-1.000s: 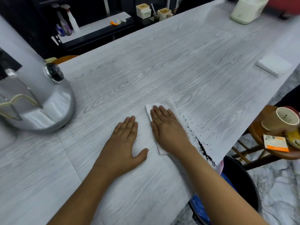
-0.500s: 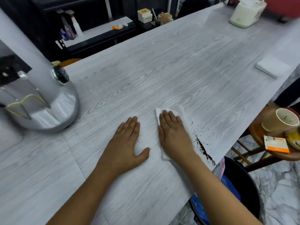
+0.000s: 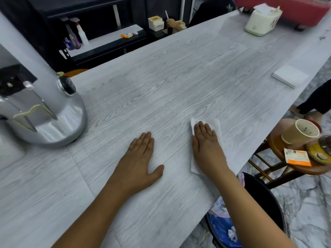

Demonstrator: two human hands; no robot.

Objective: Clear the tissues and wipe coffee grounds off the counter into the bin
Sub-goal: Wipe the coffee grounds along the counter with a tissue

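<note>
My right hand [image 3: 207,149] lies flat on a white tissue [image 3: 215,123], pressing it onto the grey wood-grain counter [image 3: 161,83] close to the right edge. My left hand [image 3: 141,156] rests flat and empty on the counter beside it. Only a few dark coffee specks [image 3: 226,158] show by the edge next to the tissue. Below the edge stands a black bin [image 3: 261,199] with a blue liner [image 3: 221,228] and crumpled tissues inside. A flat stack of white tissues [image 3: 290,77] lies further along the right edge.
A silver coffee machine [image 3: 46,115] fills the left side. A cream tissue box [image 3: 260,20] sits at the far end. A wooden stool [image 3: 279,144] on the right carries a paper cup [image 3: 300,134], an orange packet [image 3: 297,156] and a jar [image 3: 320,149]. A person's leg [image 3: 318,99] stands beyond it.
My right hand has slid the tissue to the right, to the counter edge over the bin. The dark line of grounds seen earlier no longer shows. My left hand stayed flat.
</note>
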